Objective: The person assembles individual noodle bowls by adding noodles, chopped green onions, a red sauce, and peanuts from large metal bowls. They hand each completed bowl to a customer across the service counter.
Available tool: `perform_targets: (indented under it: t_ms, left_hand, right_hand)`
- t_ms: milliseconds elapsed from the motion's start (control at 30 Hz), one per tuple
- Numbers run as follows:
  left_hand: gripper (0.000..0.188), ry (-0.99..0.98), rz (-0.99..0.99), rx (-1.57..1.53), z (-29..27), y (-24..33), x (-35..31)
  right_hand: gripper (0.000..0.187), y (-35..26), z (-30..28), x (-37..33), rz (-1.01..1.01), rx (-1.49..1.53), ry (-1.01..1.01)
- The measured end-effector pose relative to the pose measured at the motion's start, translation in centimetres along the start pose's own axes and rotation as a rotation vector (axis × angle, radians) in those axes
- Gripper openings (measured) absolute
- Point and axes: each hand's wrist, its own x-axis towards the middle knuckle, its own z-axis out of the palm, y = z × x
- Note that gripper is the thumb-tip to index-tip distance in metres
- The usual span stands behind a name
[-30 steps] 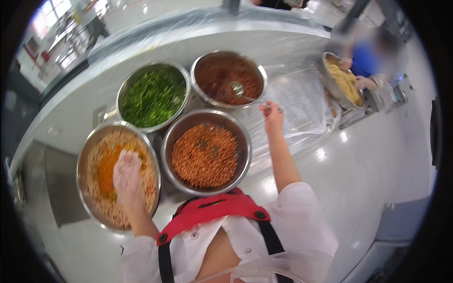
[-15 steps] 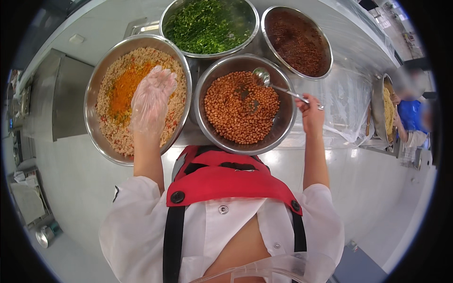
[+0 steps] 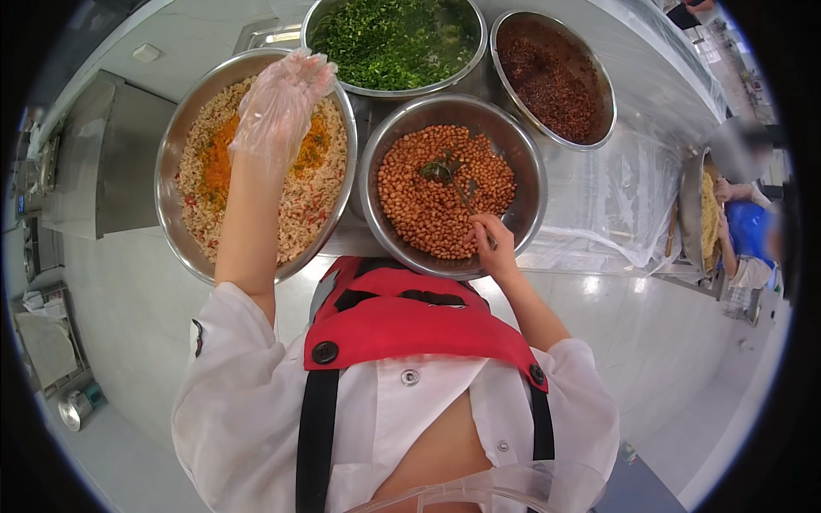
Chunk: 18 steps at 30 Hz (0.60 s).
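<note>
My left hand [image 3: 286, 101], in a clear plastic glove, hovers over the far right part of a large steel bowl [image 3: 168, 224] of pale minced filling with orange powder. Its fingers are loosely stretched toward the neighbouring bowl of chopped greens [image 3: 393, 43] and hold nothing that I can see. Bare, my right hand [image 3: 496, 244] is closed round the handle of a metal ladle [image 3: 464, 198]. The ladle's head dips into roasted, reddish-brown peanuts or beans [image 3: 410, 205] in the middle steel bowl [image 3: 532, 201], partly hidden among them.
Behind and to the right stands a steel bowl [image 3: 609, 128] of dark red-brown seasoning. Clear plastic sheeting [image 3: 611, 201] covers the worktop there. At the far right another person's gloved hands [image 3: 727, 190] are at a pan of yellow food [image 3: 710, 214]. A steel cabinet [image 3: 115, 162] stands on the left.
My left hand has moved away from me, toward the bowl's far rim. My right hand has come left and nearer, swinging the ladle's head from the bowl's far right side into the middle.
</note>
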Motion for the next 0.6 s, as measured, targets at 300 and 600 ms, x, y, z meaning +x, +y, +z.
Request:
perform_targets:
  t_ms: [300,600]
  left_hand:
    - [0.026,-0.177,-0.038,0.161,3.9,-0.3,5.0]
    - [0.047,-0.236,-0.055,0.236,8.1,-0.7,10.1]
  right_hand:
    - [0.019,0.5,-1.2,0.3,0.499,0.49,0.121]
    - [0.022,-1.3,-6.3,3.5,0.566,0.605,0.265]
